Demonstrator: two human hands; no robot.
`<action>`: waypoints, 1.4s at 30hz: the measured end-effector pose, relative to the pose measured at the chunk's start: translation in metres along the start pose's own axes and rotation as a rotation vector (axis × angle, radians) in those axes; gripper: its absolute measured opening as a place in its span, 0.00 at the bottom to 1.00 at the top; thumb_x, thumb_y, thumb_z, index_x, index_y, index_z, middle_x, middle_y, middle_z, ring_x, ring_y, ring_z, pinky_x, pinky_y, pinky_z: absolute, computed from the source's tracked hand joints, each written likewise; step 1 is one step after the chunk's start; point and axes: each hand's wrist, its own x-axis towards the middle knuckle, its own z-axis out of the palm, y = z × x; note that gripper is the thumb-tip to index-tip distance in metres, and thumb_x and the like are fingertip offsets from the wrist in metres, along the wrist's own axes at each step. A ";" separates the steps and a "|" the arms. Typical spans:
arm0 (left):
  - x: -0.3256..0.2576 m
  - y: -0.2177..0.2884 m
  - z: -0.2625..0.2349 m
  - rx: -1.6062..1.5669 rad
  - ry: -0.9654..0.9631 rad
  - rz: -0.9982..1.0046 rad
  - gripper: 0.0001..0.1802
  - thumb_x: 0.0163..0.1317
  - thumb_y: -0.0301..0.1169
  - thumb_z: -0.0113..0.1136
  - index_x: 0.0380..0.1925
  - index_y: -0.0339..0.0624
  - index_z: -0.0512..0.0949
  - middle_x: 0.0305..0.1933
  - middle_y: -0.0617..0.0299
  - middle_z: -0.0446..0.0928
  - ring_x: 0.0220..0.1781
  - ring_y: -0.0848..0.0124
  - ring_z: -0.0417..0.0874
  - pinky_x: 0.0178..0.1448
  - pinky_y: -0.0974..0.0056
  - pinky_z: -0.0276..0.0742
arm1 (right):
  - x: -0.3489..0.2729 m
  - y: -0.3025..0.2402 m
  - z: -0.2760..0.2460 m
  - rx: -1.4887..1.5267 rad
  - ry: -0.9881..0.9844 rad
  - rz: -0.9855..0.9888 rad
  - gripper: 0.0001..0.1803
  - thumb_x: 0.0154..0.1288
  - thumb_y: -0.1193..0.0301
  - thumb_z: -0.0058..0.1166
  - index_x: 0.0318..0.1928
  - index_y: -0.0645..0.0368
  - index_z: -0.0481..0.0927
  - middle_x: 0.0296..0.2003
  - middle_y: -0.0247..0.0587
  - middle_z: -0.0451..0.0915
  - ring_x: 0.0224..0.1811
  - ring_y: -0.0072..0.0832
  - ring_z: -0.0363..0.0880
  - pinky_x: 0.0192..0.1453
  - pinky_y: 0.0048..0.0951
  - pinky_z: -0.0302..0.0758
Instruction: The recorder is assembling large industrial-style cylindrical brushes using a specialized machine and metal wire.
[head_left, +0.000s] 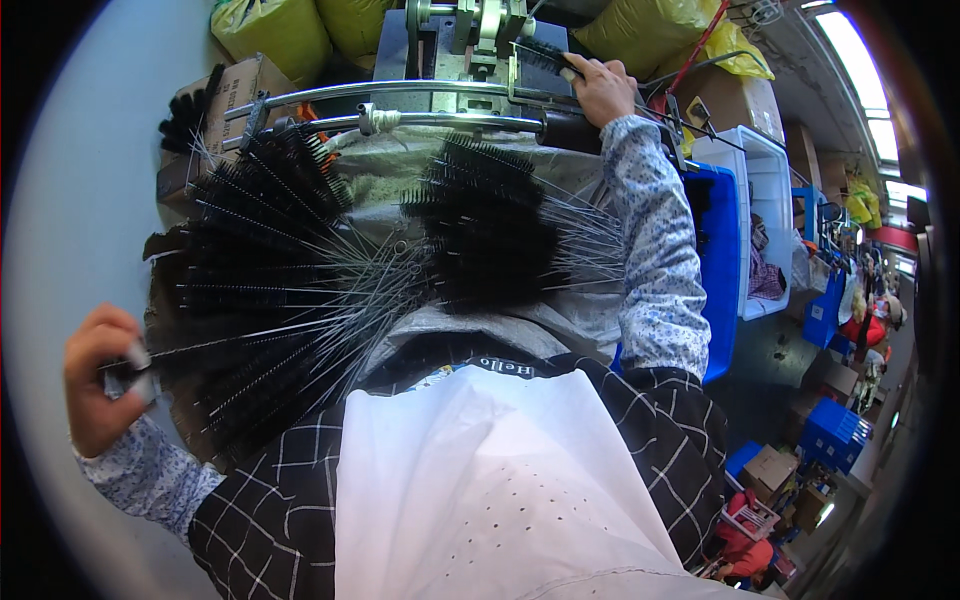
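- Head view, surface: crumpled grey sheeting (378,175) before you; pale wall (100,220) at left, blue plastic crate (836,435) among goods in the room at right.
- Long black-bristled twisted-wire brush (200,344), at your far left: axis nearly level, stem toward the middle.
- Your left hand (97,380): white-wrapped fingertips pinching its outer end.
- Dense black-bristled brush (540,55), beside the grey metal machine (470,65): axis slanting down rightward.
- Your right hand (605,92): thumb and fingers pinching its lower end.
- Black brush piles: one fanned left (255,190), one central (490,230).
- Obstructing: chrome rails (420,87) between you and the machine.
- Your right: deep blue plastic tub (718,300).
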 end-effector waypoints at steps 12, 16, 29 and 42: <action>-0.012 -0.016 -0.014 -0.037 0.293 0.223 0.15 0.37 0.31 0.58 0.22 0.44 0.61 0.32 0.54 0.63 0.29 0.72 0.61 0.36 0.72 0.60 | -0.002 0.034 0.002 -0.107 0.033 0.273 0.32 0.52 0.56 0.49 0.58 0.48 0.59 0.53 0.38 0.63 0.59 0.35 0.53 0.57 0.46 0.51; -0.008 -0.018 -0.012 -0.100 0.214 0.225 0.16 0.38 0.34 0.60 0.22 0.44 0.62 0.31 0.53 0.65 0.29 0.72 0.63 0.34 0.72 0.61 | -0.005 0.055 0.020 0.152 0.088 0.284 0.24 0.53 0.61 0.48 0.52 0.51 0.67 0.49 0.40 0.69 0.53 0.37 0.64 0.54 0.44 0.59; 0.013 0.004 0.012 -0.170 0.270 0.254 0.15 0.38 0.29 0.62 0.21 0.44 0.64 0.28 0.53 0.67 0.25 0.74 0.65 0.30 0.74 0.63 | 0.017 -0.078 0.021 0.180 0.124 0.243 0.12 0.54 0.70 0.45 0.40 0.57 0.70 0.39 0.38 0.73 0.45 0.34 0.71 0.44 0.43 0.65; 0.016 0.002 0.003 -0.158 0.253 0.310 0.16 0.42 0.36 0.61 0.21 0.45 0.62 0.29 0.54 0.66 0.26 0.74 0.63 0.30 0.74 0.60 | 0.009 -0.036 0.012 0.157 0.038 0.189 0.14 0.55 0.69 0.44 0.43 0.57 0.69 0.40 0.43 0.73 0.45 0.38 0.71 0.46 0.42 0.67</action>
